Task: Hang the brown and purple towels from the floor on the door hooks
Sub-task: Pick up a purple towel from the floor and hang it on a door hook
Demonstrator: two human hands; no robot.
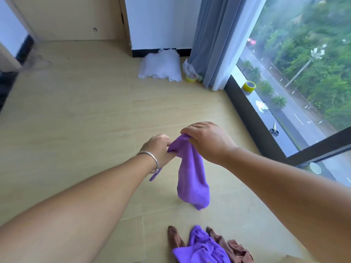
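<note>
The left hand (158, 149), a silver bangle (150, 158) round its wrist, was closed on one upper corner of a purple towel (191, 173), and the right hand (208, 141) pinched the top edge of the same towel just beside it, fingers curled down over the cloth. Both hands were held out in front of the person above the floor (85, 120), close together, with the towel bunched between them and hanging down in a loose, narrow fold; a thin purple strip showed below the left wrist. The towel's lower end hung free, and whether it brushed the floor could not be told. Nearer the person, at the bottom of the view, a second purple towel (201, 247) lay crumpled on the floor on top of a brown towel (233, 249), whose edges stuck out on both sides of it. Farther off, a white bundle of cloth (161, 67) sat against the dark skirting under a white wall panel, with a yellow tape roll (190, 78) and crumpled white paper just beside it. A grey curtain (212, 40) hung at the corner, next to a large window (303, 63). On the dark window ledge stood another yellow tape roll (249, 86), and a pair of scissors (274, 130) lay farther along.
</note>
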